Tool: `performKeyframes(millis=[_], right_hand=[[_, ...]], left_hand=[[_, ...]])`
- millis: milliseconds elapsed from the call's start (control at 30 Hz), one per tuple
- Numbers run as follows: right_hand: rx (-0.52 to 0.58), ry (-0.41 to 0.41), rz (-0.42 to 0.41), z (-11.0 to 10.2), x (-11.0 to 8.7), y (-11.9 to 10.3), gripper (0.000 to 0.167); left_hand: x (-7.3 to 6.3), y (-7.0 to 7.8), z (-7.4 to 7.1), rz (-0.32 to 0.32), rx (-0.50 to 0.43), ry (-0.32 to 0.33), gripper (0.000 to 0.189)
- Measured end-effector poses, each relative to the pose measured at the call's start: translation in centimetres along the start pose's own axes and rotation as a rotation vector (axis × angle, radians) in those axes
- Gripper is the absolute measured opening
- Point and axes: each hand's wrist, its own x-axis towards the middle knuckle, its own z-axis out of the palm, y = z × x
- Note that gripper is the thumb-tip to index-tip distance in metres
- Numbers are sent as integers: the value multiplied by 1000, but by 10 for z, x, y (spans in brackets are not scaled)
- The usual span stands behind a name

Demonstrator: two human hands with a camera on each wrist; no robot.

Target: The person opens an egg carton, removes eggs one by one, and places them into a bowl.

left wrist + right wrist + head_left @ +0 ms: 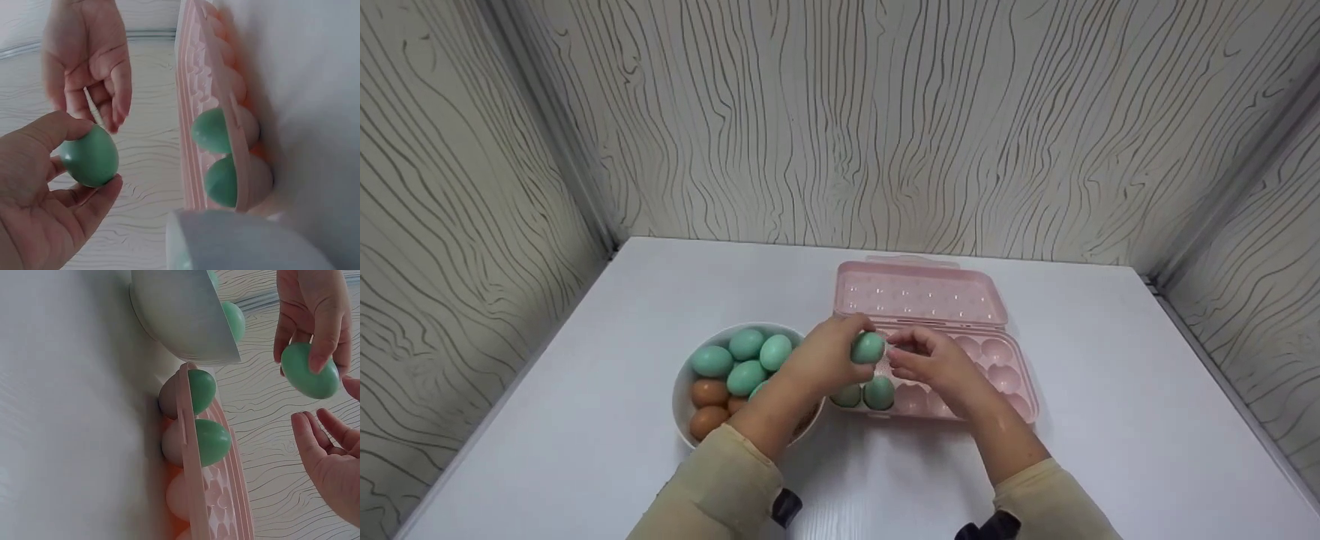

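Note:
My left hand (829, 356) pinches a green egg (868, 348) between thumb and fingers, raised above the pink egg carton (1030, 390). Close by on the right, my right hand (937, 367) has its fingers loosely bent toward that egg, with a small gap between them in the right wrist view. Two more green eggs (211, 442) sit in front-row cups at the carton's left end. Left of the carton, a white bowl (682, 409) holds several green eggs (711, 361) and several brown eggs (709, 393); my left forearm hides part of it.
The carton's lid (919, 292) lies folded back, away from me. Both stand on a white table (585, 420), with wood-patterned panels (840, 120) behind it and on both sides. The bowl stands right beside the carton's left end.

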Motion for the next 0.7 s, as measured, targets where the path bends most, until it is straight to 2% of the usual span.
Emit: performKeyframes(millis=[200, 367, 533, 700], right_hand=[[-38, 7, 22, -2, 1, 4, 33], [-46, 10, 26, -3, 1, 9, 30], [-53, 16, 21, -6, 1, 12, 30], [-74, 27, 15, -10, 2, 14, 37]], left_hand=[[-6, -13, -20, -111, -14, -5, 41], [-12, -33, -37, -160, -7, 48, 36], [-18, -51, -51, -249, -51, 86, 34], [-24, -68, -63, -297, 0, 77, 36]])
